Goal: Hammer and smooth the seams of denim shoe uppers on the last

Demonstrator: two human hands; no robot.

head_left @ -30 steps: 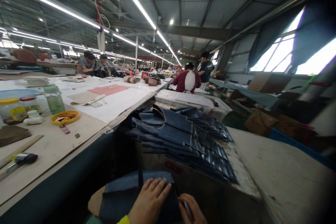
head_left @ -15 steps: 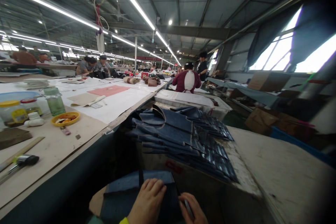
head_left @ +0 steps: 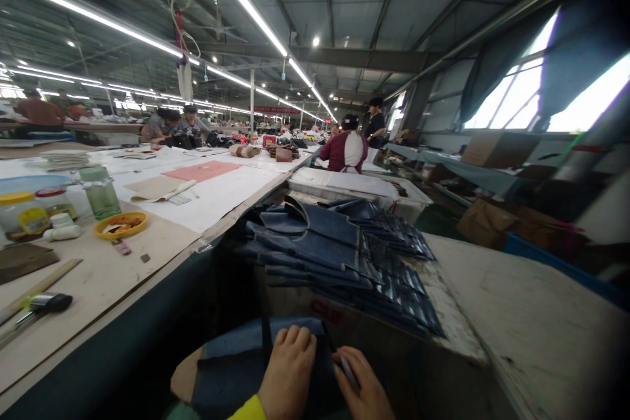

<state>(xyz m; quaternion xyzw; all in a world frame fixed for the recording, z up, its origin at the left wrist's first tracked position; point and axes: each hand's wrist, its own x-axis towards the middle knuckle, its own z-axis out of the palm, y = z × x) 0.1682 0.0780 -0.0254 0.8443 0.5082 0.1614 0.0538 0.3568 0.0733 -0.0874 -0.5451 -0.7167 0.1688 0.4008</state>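
A dark blue piece (head_left: pixel 236 357) that looks like leather, with a tan section at its left end, lies low in front of me. My left hand (head_left: pixel 290 371) rests on it palm down, fingers lying together across the surface. At the piece's right edge, my right hand (head_left: pixel 364 384) is closed around a slim tool with a grey, metallic-looking shaft (head_left: pixel 350 373); its tip is hard to make out. Just beyond both hands, a stack of similar blue pieces (head_left: pixel 319 236) is spread over a pale bin.
The left worktable (head_left: pixel 162 262) holds a brush (head_left: pixel 49 303), a yellow dish (head_left: pixel 121 226), a green jar (head_left: pixel 100 193) and lidded jars. A pale board (head_left: pixel 522 308) extends at right. Ahead sits a person in a maroon top (head_left: pixel 339 151), beside a standing person in black.
My left hand has shifted slightly right and up over the blue piece, showing more yellow sleeve. The right hand has moved slightly with its tool. The view has tilted a little.
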